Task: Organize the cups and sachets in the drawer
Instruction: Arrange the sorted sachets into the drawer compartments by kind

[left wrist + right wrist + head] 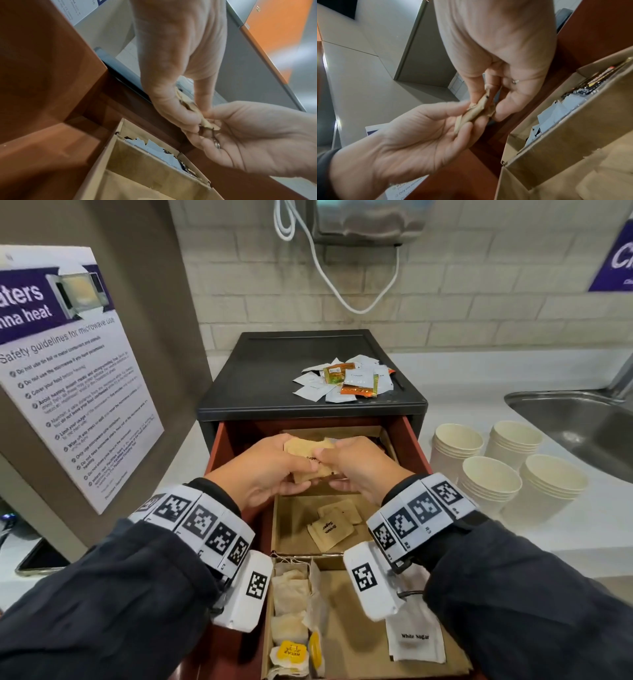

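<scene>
Hands, left hand (263, 474) and right hand (359, 470), pinch flat brown paper sachets (308, 455).

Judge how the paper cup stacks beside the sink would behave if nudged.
The paper cup stacks look light, so a nudge would probably slide them on the smooth counter. Nested and wider at the rim, they may tip rather than roll.
</scene>
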Available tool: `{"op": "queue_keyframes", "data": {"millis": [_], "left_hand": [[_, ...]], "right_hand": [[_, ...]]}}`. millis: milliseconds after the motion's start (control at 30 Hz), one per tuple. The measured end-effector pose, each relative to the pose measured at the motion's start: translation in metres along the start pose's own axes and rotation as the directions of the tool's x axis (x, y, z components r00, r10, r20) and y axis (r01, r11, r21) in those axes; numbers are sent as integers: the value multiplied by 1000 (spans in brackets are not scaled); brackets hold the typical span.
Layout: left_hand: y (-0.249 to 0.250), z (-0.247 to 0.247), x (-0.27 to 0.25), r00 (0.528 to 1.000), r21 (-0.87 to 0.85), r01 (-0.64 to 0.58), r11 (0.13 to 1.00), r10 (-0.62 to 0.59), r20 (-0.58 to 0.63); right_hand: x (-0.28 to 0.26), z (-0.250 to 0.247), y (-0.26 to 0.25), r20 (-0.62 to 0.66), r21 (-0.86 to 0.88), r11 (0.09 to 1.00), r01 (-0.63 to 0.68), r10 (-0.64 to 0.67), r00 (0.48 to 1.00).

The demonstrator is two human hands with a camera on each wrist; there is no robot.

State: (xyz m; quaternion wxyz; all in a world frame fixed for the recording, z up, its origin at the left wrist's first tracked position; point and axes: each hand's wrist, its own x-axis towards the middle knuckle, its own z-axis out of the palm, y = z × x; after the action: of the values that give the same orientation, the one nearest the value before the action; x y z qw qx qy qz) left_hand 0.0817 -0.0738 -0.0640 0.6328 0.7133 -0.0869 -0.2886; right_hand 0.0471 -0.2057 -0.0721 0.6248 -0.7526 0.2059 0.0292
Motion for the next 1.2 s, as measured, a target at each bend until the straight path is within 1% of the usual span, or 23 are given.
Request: {"op": "queue_keyframes", "data": {"millis": [100, 133, 167, 200, 233, 300, 333, 367, 400, 467, 533, 600, 700, 767, 800, 867, 900, 933, 967, 1033, 1067, 1100, 1200], "left_hand": [[-3, 0, 3, 990, 16, 24, 1000, -22, -141], [-3, -1, 4, 982, 22, 24, 999, -20, -185], [-4, -2, 5, 976, 19, 19, 1000, -15, -218], [-4, -3, 6, 971, 11, 15, 1000, -11, -239], [-4, -4, 7, 968, 3, 12, 1000, -11, -249], [-4, -5, 8, 967, 4, 24, 1000, -22, -253], [-5, -5, 8, 967, 7, 31, 999, -29, -252], [-5, -5, 8, 968, 4, 38, 999, -36, -249], [-6, -5, 9, 969, -4, 45, 999, -45, -244], [-8, -4, 9, 966, -30, 69, 997, -74, -246], [-9, -6, 9, 953, -54, 104, 993, -115, -280], [-11, -9, 10, 937, -71, 131, 989, -147, -316], [-12, -12, 10, 931, -55, 166, 985, -175, -320], [-11, -12, 8, 931, -42, 210, 977, -213, -297], [-11, -11, 7, 932, -42, 229, 973, -231, -279], [-9, -9, 4, 942, -77, 232, 970, -244, -229], [-7, -7, 2, 951, -119, 218, 969, -238, -197], [-6, -7, 2, 961, -178, 198, 964, -227, -160], [-5, -6, 2, 971, -254, 178, 951, -212, -113], [-3, -6, 2, 982, -411, 169, 896, -190, -8], [-2, -8, 1, 982, -452, 178, 874, -189, 20], [-2, -8, 0, 981, -465, 183, 866, -193, 28], [-4, -11, -1, 982, -425, 147, 893, -184, -47]], "right_hand": [[1, 0, 2, -49, -63, 997, -44, 41, 998], [-1, 1, 3, -43, -115, 992, -54, 50, 998], [-2, 2, 7, -12, -224, 974, -41, 40, 999], [-2, 3, 12, 30, -375, 927, -26, 40, 999], [-1, 4, 18, 46, -526, 850, -36, 70, 996], [-4, 13, 29, 96, -814, 581, 18, 103, 990], [-5, 17, 33, 95, -887, 461, 35, 108, 990], [-5, 19, 38, 106, -927, 370, 61, 100, 989], [-6, 20, 41, 125, -947, 310, 90, 93, 988], [-9, 22, 43, 161, -958, 254, 133, 94, 982], [-10, 24, 41, 202, -958, 222, 181, 76, 976], [-11, 22, 39, 254, -946, 211, 247, 7, 967], [-10, 14, 27, 262, -931, 242, 272, -76, 962], [-9, 7, 12, 224, -921, 286, 265, -168, 960], [-9, 4, 4, 191, -909, 320, 265, -244, 951], [-12, 1, -12, 82, -856, 435, 279, -420, 904], [-14, 2, -16, 50, -840, 451, 302, -491, 870], [-18, 6, -18, 68, -844, 422, 330, -528, 847], [-22, 11, -17, 134, -860, 355, 366, -534, 835], [-29, 24, -10, 309, -873, 210, 440, -461, 832], [-30, 28, -6, 372, -858, 195, 475, -401, 837], [-29, 30, -3, 402, -833, 245, 497, -350, 846], [-21, 26, -7, 361, -718, 513, 470, -303, 882]]}}
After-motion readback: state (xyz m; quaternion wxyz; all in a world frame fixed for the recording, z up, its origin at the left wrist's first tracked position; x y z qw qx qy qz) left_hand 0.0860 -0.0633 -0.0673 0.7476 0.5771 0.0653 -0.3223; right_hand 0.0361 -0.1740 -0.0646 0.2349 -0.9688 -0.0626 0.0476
